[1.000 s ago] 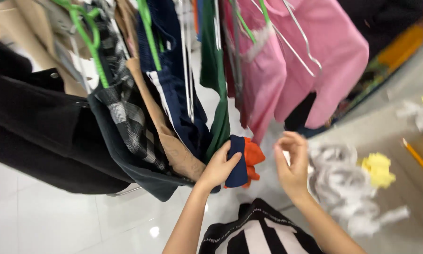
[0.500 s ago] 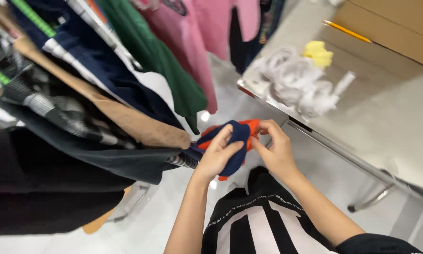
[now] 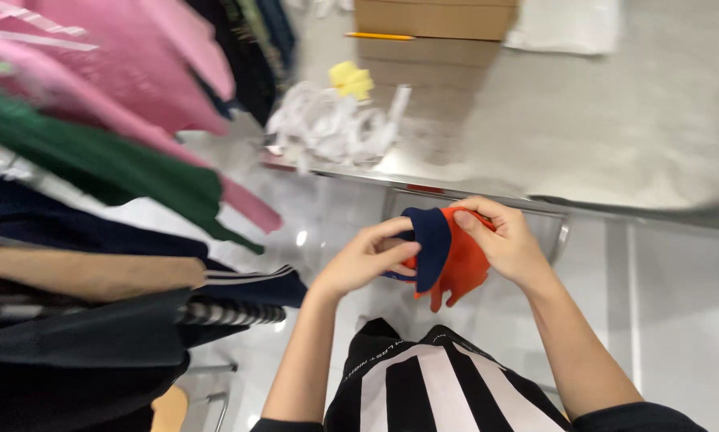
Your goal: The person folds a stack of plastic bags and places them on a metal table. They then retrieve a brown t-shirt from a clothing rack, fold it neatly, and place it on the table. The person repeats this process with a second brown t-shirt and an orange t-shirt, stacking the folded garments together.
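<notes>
Head view, centre of frame: I am holding a small navy-and-orange cloth piece between both hands, just above my black-and-white striped top at the bottom centre. My left hand is gripping the navy part from the left, fingers curled closed around its edge. My right hand is pinching the orange part from the right, thumb on the front face, fingers wrapping behind the top edge. The orange part is hanging below the navy part, its lower edge ending in uneven points; I cannot tell what kind of garment it is.

Left side of frame: clothes are hanging in a row, blurred. Pink garments are sitting at upper left, a green one below them, then navy, tan and black pieces down to lower left.

Upper half: a grey table is running across the frame. On it a heap of white crumpled material is lying with a yellow scrap just beside it. Cardboard is lying at the top centre with a yellow pencil on it.
</notes>
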